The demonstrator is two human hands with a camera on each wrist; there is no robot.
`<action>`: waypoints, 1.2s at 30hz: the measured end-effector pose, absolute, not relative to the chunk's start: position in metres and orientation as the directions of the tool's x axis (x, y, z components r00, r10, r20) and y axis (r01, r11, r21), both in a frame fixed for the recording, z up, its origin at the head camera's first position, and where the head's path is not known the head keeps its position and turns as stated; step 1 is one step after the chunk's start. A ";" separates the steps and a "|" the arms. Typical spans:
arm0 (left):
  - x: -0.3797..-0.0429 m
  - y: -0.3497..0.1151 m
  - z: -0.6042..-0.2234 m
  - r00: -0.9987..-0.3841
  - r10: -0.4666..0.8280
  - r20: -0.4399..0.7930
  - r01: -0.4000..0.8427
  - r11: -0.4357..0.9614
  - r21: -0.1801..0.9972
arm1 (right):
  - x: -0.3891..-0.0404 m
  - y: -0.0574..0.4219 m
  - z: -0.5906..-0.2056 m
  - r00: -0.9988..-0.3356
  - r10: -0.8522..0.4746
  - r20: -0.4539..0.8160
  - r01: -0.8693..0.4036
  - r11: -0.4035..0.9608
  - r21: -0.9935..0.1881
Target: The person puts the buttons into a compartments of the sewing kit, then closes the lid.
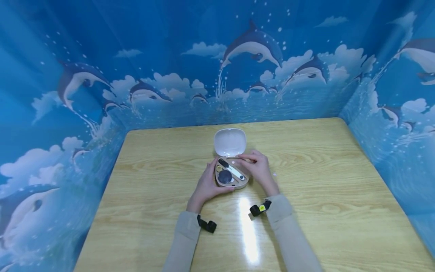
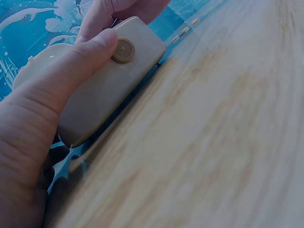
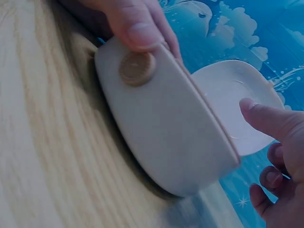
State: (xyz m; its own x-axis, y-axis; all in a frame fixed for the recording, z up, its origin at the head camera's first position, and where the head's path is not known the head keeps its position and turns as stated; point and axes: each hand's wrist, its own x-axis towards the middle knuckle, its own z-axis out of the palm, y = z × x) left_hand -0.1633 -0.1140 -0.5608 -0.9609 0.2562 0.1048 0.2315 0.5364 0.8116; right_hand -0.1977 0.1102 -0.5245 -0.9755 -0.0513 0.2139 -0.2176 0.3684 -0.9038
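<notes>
A beige sleeve comes nearest. The left hand grips the open case on the wooden table; the right hand bends its fingers at the far right rim (whether they pinch anything, I cannot tell). Behind stands the raised lid, then a dolphin curtain.

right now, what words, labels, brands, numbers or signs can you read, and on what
No words, brands or numbers readable.
Brown button on the case: a small cross-like mark, no legible lettering.
Yellow patch on the right wrist's black camera: too small to read.
Dark disc in the case: too small to tell.
</notes>
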 end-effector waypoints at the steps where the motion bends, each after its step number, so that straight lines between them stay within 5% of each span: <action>1: -0.163 -0.114 -0.561 -0.960 0.257 0.107 0.234 0.538 0.810 | -0.197 0.112 -0.523 -0.977 -0.050 0.207 -0.210 0.371 -0.905; 36: -0.163 -0.115 -0.565 -0.968 0.237 0.087 0.205 0.535 0.820 | -0.177 0.201 -0.539 -0.997 -0.009 0.075 -0.072 0.436 -0.897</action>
